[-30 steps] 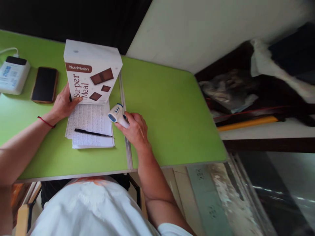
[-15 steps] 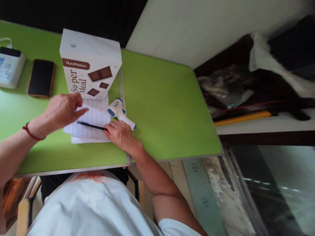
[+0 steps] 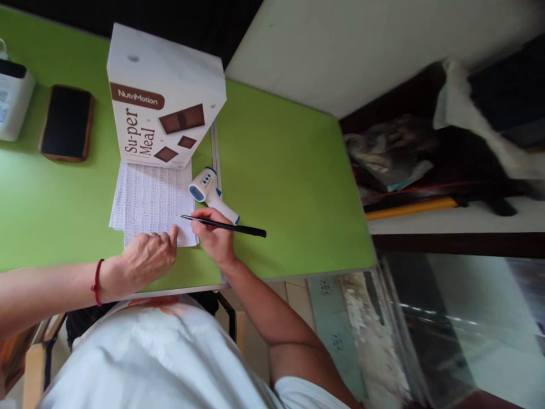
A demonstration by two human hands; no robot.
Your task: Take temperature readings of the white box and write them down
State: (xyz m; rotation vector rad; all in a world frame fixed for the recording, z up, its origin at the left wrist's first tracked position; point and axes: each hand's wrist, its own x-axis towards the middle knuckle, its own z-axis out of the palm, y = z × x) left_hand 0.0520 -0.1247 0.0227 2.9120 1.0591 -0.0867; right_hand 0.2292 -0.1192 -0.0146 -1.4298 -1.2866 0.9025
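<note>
My right hand (image 3: 216, 241) grips a black pen (image 3: 249, 230) near its tip, at the right edge of the sheets. The pen slants, its tip pointing left over the paper and its thicker back end out over the table. Under the tip lie white sheets (image 3: 151, 199) covered in rows of small writing. My left hand (image 3: 151, 255), with a red cord at the wrist, rests on the lower edge of the sheets, nothing visible in it; its fingertips are partly hidden. Just above my right hand a white and blue infrared thermometer (image 3: 204, 184) lies on its side.
A white NutriMotion box (image 3: 147, 125) stands on the upper part of the sheets. Left of it lie a phone (image 3: 67, 122) and a white device (image 3: 15, 102) with a cable. The green table (image 3: 289, 182) has a seam. A cluttered shelf (image 3: 409, 218) is at the right.
My left hand has come down from above the sheets onto their lower edge. The pen has turned in my right hand, its fine tip now showing at the left. The view has shifted slightly.
</note>
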